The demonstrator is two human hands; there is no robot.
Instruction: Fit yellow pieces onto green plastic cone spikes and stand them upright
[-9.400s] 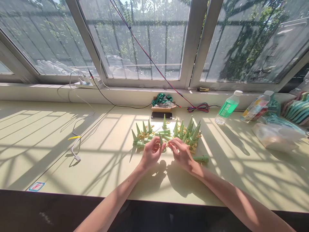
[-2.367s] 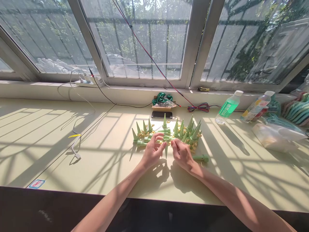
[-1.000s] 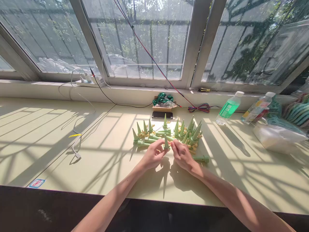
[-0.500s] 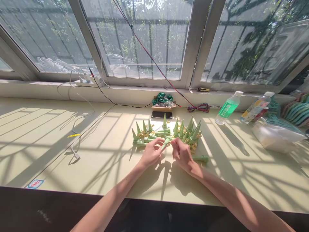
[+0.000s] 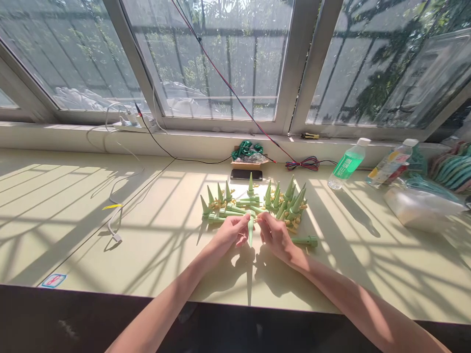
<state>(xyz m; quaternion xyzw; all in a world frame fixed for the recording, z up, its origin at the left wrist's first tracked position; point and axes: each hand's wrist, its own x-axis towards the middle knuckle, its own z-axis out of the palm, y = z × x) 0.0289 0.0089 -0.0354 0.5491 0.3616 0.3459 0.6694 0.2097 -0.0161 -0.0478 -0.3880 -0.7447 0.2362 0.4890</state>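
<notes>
My left hand (image 5: 228,237) pinches a green plastic watering spike (image 5: 250,232) near its wide head, and the tapered point hangs down toward me. Close against the spike's right side, the fingers of my right hand (image 5: 275,236) are pressed together at its head. Whatever small piece they grip is too small to make out. Just beyond both hands lies a group of similar green spikes (image 5: 290,189), some upright and some on their sides, with small yellow parts (image 5: 221,201) among them. A single loose spike (image 5: 305,240) lies to the right of my right hand.
A black phone (image 5: 246,174) lies behind the spikes, before a small box (image 5: 250,159) of green material. On the right are a green-labelled bottle (image 5: 349,164), another bottle (image 5: 393,164) and a plastic bag (image 5: 423,206). A white cable (image 5: 114,215) runs along the left.
The held spike has turned from slanting down-left to pointing straight down toward me. My left fingers have shifted along its side; my right hand has stayed close beside its head.
</notes>
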